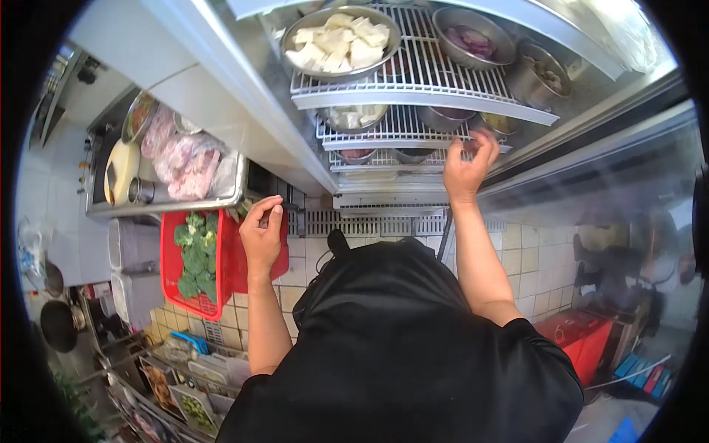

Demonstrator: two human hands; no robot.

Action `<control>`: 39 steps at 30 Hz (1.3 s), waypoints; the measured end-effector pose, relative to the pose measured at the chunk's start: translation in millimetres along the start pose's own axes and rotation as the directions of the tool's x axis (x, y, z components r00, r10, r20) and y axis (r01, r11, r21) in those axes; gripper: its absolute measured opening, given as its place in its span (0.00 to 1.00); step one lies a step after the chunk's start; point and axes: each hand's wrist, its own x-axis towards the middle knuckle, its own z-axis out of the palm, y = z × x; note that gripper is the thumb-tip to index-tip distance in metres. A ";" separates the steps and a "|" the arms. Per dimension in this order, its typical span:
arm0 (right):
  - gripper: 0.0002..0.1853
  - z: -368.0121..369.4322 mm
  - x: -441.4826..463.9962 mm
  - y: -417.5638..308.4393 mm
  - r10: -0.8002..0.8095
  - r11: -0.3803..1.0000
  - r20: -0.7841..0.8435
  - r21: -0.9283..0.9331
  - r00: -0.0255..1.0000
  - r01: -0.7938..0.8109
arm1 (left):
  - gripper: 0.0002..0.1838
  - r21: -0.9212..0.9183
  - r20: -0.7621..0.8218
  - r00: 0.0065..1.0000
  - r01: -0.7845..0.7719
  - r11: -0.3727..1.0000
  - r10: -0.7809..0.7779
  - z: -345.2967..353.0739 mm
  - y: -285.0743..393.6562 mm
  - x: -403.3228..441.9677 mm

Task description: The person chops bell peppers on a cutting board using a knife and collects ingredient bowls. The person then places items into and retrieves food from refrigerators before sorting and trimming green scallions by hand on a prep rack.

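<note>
My right hand (468,168) is raised in front of an open fridge, near the edge of a lower wire shelf (413,142). Its fingers curve loosely, with a gap to the thumb and nothing held. Out to the left, my left hand (263,230) hovers beside a red basket (171,275), loosely bent and holding nothing visible. Broccoli (196,255) fills part of that basket. On the top shelf stand a metal bowl of white chunks (341,43), a bowl of purple pieces (473,43) and a metal pot (543,77). More bowls sit on the shelves below, partly hidden.
The fridge door (591,170) stands open at right. A metal tray (229,193) with bagged meat (185,159) is at left. Grey plastic bins (135,295) stand beside the basket. Behind are food containers (193,406) at left and a red box (580,336) at right.
</note>
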 end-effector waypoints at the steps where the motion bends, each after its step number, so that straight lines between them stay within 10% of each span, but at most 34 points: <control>1: 0.13 2.1 -5.9 -4.6 -0.088 0.995 -0.058 0.035 0.994 0.090 | 0.08 -0.041 -0.027 0.997 0.076 0.996 -0.077 -2.2 -4.2 -6.9; 6: 0.05 6.4 -65.0 -6.3 -0.073 0.977 0.440 0.212 0.895 -0.025 | 0.09 0.005 -0.142 0.989 0.046 0.999 -0.045 -16.3 -15.7 -50.6; 9: 0.09 0.2 -101.3 7.9 0.077 0.956 0.825 0.098 0.560 -0.276 | 0.10 -0.030 -0.215 0.964 0.153 0.988 -0.156 -23.8 -23.4 -88.6; 11: 0.15 -4.1 -129.6 32.9 0.030 0.999 0.999 -0.031 0.013 0.013 | 0.11 -0.034 -0.281 0.931 0.233 0.972 -0.233 -29.7 -29.0 -139.9; 14: 0.19 -12.5 -148.3 41.4 0.167 0.986 0.967 -0.165 -0.190 0.029 | 0.11 -0.032 -0.364 0.885 0.299 0.954 -0.289 -36.3 -36.4 -196.9; 26: 0.15 -89.2 -166.2 155.9 0.505 0.863 0.828 -0.493 -0.243 0.113 | 0.12 -0.315 -0.649 0.489 0.524 0.791 -0.582 -16.1 -84.2 -391.2; 31: 0.14 -140.9 -165.9 151.5 0.796 0.598 0.582 -0.798 -0.164 0.072 | 0.13 -0.284 -0.582 0.442 0.676 0.680 -0.683 -10.9 -94.9 -446.7; 39: 0.11 -141.9 -213.9 109.6 0.696 0.702 0.686 -0.713 -0.210 -0.003 | 0.15 -0.164 -0.623 0.452 0.723 0.671 -0.639 -42.2 -107.9 -513.8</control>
